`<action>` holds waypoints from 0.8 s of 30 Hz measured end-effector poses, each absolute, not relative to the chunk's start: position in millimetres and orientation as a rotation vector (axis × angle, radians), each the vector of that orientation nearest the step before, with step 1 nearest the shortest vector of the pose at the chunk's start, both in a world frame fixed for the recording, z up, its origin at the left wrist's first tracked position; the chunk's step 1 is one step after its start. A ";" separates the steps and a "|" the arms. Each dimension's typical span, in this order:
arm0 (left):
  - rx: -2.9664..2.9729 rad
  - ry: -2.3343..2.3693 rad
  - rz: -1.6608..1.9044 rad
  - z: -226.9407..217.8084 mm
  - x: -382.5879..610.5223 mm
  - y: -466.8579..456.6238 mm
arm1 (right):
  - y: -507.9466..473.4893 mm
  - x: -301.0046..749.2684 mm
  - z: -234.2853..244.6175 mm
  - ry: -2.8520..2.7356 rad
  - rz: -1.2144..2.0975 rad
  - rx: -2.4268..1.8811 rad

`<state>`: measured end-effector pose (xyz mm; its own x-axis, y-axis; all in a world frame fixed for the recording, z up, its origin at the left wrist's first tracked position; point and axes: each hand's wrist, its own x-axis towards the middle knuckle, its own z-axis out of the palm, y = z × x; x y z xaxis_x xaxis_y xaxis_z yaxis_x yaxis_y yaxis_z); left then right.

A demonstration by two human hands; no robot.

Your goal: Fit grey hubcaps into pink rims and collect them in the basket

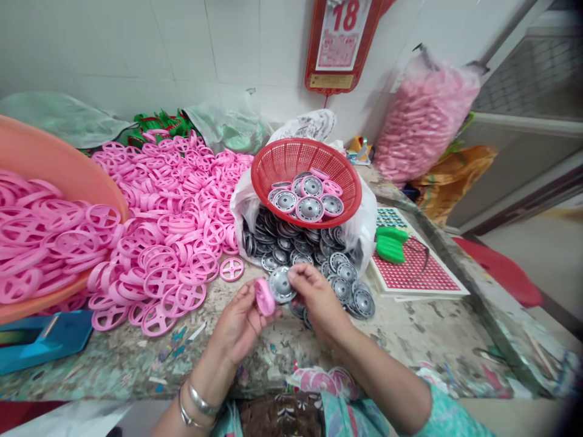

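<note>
Between thumb and fingers, my left hand (243,325) grips a pink plastic wheel (264,297), turned nearly edge-on. A silver-grey hubcap disc (281,285) is pinched at its right edge by my right hand (314,297). The disc and the wheel are close together; whether they touch I cannot tell. Just behind my hands, more grey discs (346,285) spill out of a white plastic bag (364,206). A large heap of pink wheels (173,200) spreads to the left. On the bag rests a red mesh basket (300,152) with several pink-rimmed grey wheels (310,208) in it.
An orange basin (59,145) of pink wheels leans at the left, behind a blue tape dispenser (45,340). At the right lie sticker sheets (419,267) with a green object (392,244) on top. Beyond the table edge is a red stool (501,270).
</note>
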<state>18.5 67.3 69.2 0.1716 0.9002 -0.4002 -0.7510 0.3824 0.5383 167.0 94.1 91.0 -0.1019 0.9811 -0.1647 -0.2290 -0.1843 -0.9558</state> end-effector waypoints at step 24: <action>0.124 0.668 1.125 87.1 32.8 55.3 | 76.1 167.2 98.9 -1.859 1.073 -1.044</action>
<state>32.8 55.3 87.1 0.2607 0.8637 -0.4314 -0.7922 0.4467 0.4157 167.2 76.1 98.9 -0.3979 0.8967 0.1941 0.2808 0.3205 -0.9047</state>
